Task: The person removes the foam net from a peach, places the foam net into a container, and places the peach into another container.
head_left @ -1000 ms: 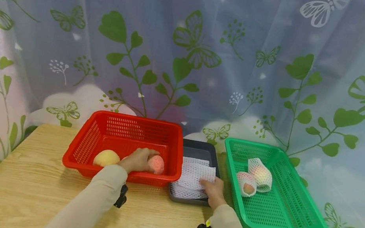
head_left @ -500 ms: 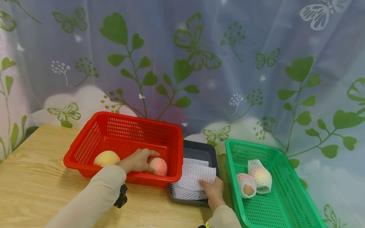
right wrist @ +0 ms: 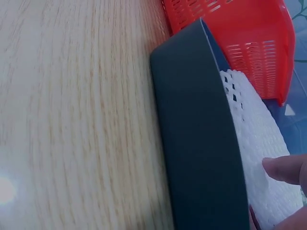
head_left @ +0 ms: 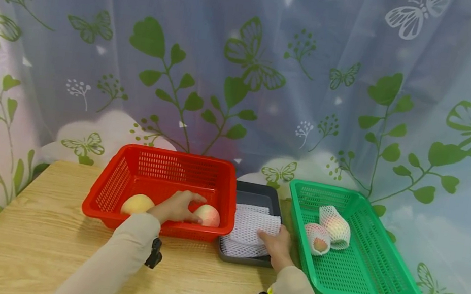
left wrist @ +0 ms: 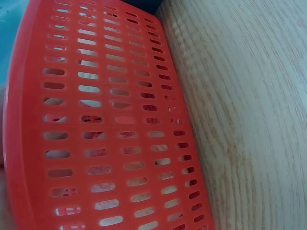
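In the head view my left hand [head_left: 177, 207] reaches over the front wall of the red basket [head_left: 93, 196]. Its thumb and fingers are spread at the left side of a pink and pale yellow peach [head_left: 208, 215]. A yellower peach [head_left: 137, 204] lies left of the wrist. The basket wall hides most of this hand in the left wrist view. My right hand [head_left: 277, 246] pinches the edge of a white foam fruit net [head_left: 250, 226] on a stack in the dark grey tray [head_left: 247, 261]. In the right wrist view one digit lies on top of the net [right wrist: 264, 139].
Right of the tray stands a green basket [head_left: 373, 271] with two netted fruits, one pinker [head_left: 317, 238] and one paler [head_left: 335, 227]. All containers stand on a wooden table [head_left: 195, 284]. A patterned curtain [head_left: 267, 121] hangs right behind them.
The peach beside my left hand has rolled slightly right, turning from its pink side to a paler one. The gap to the fingers has widened. My right hand is nearly still at the net.
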### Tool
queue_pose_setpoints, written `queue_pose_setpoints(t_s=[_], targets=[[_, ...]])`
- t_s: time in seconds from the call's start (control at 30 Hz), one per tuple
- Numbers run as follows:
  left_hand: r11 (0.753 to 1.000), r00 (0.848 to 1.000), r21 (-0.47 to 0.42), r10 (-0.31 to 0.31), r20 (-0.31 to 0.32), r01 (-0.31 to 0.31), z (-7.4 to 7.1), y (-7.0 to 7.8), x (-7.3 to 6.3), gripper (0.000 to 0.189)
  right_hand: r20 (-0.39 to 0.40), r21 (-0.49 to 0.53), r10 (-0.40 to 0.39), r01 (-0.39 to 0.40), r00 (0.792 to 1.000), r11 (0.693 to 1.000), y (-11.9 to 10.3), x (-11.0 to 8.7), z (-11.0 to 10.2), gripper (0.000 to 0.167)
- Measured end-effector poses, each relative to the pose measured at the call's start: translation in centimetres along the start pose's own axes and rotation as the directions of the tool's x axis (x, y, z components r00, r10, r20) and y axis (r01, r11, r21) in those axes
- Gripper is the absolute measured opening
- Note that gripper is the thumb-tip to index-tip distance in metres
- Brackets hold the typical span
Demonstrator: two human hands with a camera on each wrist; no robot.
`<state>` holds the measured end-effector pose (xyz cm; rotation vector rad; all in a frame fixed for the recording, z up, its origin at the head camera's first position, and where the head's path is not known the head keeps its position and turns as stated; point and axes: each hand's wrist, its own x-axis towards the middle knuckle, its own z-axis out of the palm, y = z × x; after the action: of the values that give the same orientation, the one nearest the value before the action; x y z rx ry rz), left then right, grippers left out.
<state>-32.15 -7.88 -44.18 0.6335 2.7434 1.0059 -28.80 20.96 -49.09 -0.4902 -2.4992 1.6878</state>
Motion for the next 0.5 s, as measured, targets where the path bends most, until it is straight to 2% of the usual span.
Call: queue_pose_setpoints(t_s=[0.17,0.3,0.4,0.5], targets=[[0.999,1.000,-0.040,-0.014,0.001,0.014,-0.4,0.5,-0.4,0.058,-0.017,-0.027,-0.036,0.036,0.999,0.999,-0.6,-0.2,-0.2,0.059],[0.999,1.000,-0.040,-0.004,-0.015,0.004,-0.7,1.0,-0.7,0.060,-0.039,-0.095,-0.062,0.058,0.997,0.994,-1.3,-0.3,-0.6,0.067],[1.000,0.999,-0.015,0.021,-0.044,-0.022,-0.8,1.5,-1.0,0.060,-0.047,-0.165,-0.084,0.075,0.995,0.983,-2.0,-0.5,-1.0,0.075],[0.998,0.995,0.004,0.063,-0.077,-0.063,-0.8,2.2,-1.3,0.060,-0.043,-0.193,-0.117,0.107,0.992,0.975,-2.8,-0.7,-1.3,0.077]])
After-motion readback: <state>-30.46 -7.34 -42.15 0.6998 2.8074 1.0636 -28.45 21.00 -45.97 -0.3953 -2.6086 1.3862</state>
